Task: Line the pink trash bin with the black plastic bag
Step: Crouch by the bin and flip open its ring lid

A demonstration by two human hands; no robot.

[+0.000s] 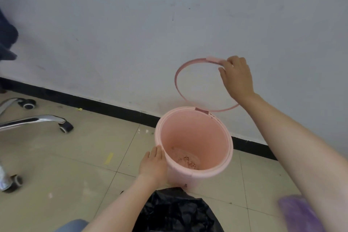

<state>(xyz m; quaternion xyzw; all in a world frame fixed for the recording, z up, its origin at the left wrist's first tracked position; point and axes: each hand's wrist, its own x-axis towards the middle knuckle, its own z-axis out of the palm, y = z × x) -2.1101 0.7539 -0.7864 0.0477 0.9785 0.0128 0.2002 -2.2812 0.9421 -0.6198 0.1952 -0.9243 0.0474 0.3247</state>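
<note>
Right hand grips hinged ring — left hand steadies bin

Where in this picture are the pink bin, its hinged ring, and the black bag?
pink trash bin [222, 172]: head view, outer front wall near the rim.
hinged ring [178, 73]: head view, left arc of the raised ring.
black plastic bag [175, 213]: head view, crumpled middle.

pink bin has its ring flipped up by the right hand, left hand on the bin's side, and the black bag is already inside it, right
Not quite. The head view shows the black bag lying on the floor in front of the pink bin, not inside it. The rest holds: the right hand holds the ring flipped up, and the left hand rests on the bin's side.
</note>
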